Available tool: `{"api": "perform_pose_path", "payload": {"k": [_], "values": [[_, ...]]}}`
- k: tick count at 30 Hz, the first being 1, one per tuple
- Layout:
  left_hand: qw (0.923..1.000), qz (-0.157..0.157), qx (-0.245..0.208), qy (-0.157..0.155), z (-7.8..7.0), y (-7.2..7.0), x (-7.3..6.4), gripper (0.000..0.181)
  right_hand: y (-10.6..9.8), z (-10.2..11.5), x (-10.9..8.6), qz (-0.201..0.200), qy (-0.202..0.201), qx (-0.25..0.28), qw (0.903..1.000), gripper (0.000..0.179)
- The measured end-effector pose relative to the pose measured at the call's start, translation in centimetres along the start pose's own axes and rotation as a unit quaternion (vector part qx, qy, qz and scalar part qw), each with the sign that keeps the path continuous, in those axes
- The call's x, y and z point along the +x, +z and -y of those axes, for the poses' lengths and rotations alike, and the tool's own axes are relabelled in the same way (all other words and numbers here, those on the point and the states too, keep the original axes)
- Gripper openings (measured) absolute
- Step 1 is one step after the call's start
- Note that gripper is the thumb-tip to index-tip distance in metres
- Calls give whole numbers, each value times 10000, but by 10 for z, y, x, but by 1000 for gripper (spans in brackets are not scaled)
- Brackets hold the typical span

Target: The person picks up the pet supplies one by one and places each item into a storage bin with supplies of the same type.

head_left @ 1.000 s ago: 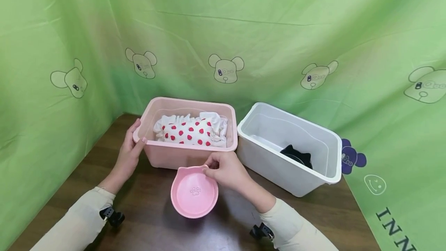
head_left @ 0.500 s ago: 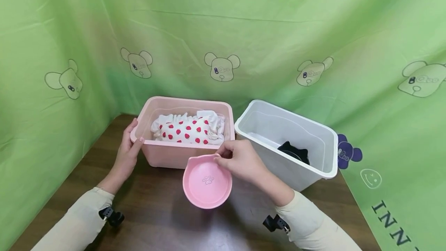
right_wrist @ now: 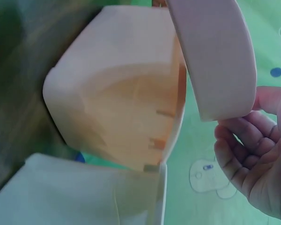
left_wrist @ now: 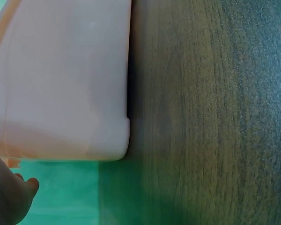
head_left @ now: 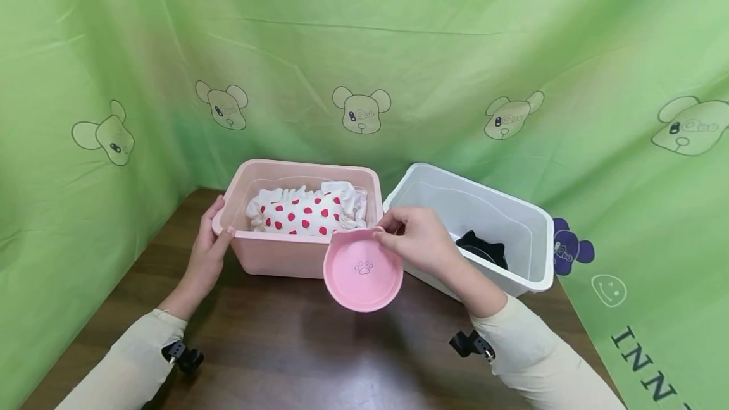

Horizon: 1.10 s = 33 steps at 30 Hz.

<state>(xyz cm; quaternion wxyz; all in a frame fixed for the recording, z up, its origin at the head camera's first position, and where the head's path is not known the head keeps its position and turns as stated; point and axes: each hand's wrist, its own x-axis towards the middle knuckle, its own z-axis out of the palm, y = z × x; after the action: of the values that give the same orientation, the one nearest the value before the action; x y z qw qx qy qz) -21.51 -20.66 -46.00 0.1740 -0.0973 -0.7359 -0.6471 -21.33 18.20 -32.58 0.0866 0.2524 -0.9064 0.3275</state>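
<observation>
Nearest: pale left sleeve (head_left: 125, 359) and right sleeve (head_left: 547, 353), a small black device strapped at each wrist. Between the forearms, bare brown wood-grain table (head_left: 273, 347), with a dark shadow under the dish.

Right hand (head_left: 424, 242): narrow grip, thumb and fingers pinching the rim of a pink dish (head_left: 362, 277) by one of its ear-shaped points. In the right wrist view the remaining fingers are curled below the pinch. Dish lies to the left of this hand, raised off the table, its inside with paw-print outline turned to the head camera. In the head view it overlaps the lower right front of the pink bin; cannot tell whether the two touch.

Left hand (head_left: 206, 252): holding the near left corner of the pink bin (head_left: 285, 257), thumb over the front rim, fingers along the left side. Bin stands upright on the table, between the two hands and slightly beyond them. Inside it: a gathered white cloth bundle (head_left: 304, 211) with red spots.

Beyond and to the right of the right hand: white bin (head_left: 478, 198), set at an angle, partly covered by that hand. Inside: black dish (head_left: 484, 248) with pointed ears.

Farthest, past both bins: green curtain (head_left: 364, 24) with printed bear-head outlines.
</observation>
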Motion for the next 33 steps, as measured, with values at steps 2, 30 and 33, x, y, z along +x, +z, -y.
{"api": "perform_pose_path", "payload": {"k": [2, 30, 33], "values": [[10000, 12, -19, 16, 0, 0, 0, 58, -6, -3, 4, -28, 14, -43, 10000, 5], [10000, 1, -50, 2, 1, -2, -1, 60, -102, -66, 61, -577, 275, -1305, 9894, 9], [10000, 31, -60, 47, 3, -1, 1, 60, -110, -77, 67, -540, 307, -1549, 9860, 8]]}}
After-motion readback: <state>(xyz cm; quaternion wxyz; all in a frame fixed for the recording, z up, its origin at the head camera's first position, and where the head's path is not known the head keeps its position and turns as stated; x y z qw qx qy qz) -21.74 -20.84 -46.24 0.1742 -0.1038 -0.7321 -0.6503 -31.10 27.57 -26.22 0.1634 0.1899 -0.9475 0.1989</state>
